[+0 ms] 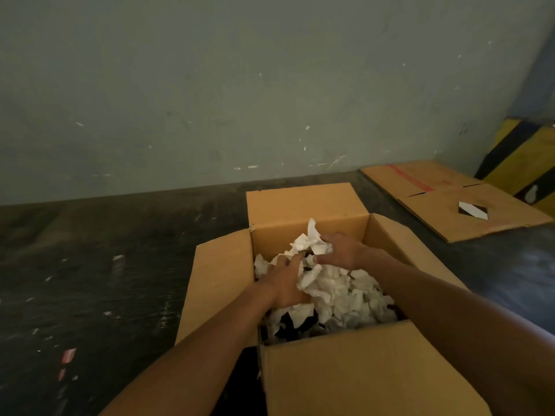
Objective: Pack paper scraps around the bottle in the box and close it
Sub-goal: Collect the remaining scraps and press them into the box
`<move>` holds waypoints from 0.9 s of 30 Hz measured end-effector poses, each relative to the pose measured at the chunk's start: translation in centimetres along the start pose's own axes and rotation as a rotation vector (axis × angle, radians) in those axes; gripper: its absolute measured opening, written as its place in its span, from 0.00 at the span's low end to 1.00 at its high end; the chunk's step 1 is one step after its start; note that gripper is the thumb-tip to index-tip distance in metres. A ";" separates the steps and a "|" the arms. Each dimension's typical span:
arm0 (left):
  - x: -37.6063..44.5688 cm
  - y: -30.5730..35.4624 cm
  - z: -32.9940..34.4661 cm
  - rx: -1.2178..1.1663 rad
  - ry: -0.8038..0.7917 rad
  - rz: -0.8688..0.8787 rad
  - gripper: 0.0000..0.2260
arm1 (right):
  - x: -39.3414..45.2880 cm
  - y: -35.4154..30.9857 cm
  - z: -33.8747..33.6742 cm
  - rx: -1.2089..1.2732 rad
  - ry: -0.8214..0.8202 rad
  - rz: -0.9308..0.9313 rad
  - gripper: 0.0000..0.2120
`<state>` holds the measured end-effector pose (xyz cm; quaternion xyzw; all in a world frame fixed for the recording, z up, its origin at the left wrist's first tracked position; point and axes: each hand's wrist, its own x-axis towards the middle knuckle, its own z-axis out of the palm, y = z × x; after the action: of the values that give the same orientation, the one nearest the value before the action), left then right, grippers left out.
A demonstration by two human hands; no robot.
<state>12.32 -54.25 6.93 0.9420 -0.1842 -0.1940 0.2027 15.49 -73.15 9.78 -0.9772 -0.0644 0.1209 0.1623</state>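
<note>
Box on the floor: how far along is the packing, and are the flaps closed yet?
Done: paper scraps already fill the box; no bottle shows. In hand: the left hand and right hand are both in the scraps, working them in. Left: all four flaps stand open, so closing hasn't begun.

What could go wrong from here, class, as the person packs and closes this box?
The paper scraps heap above the rim of the box, so the flaps may not shut flat. Both hands, left hand and right hand, press blind; the bottle is hidden, so gaps might remain.
</note>
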 end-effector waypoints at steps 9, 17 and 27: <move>-2.3 0.2 1.5 0.009 -0.106 -0.025 0.57 | -4.9 1.7 -0.4 0.347 0.129 0.050 0.30; 1.2 1.3 4.9 0.248 -0.168 -0.060 0.57 | -3.6 3.0 4.5 -0.085 -0.001 -0.051 0.27; 6.2 -0.4 8.6 0.284 -0.350 -0.177 0.60 | 4.3 6.1 10.6 -0.129 -0.256 -0.252 0.32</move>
<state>13.97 -59.24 -2.33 0.9255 -0.1586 -0.3436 0.0153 17.44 -74.97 -2.94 -0.9463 -0.2143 0.2186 0.1038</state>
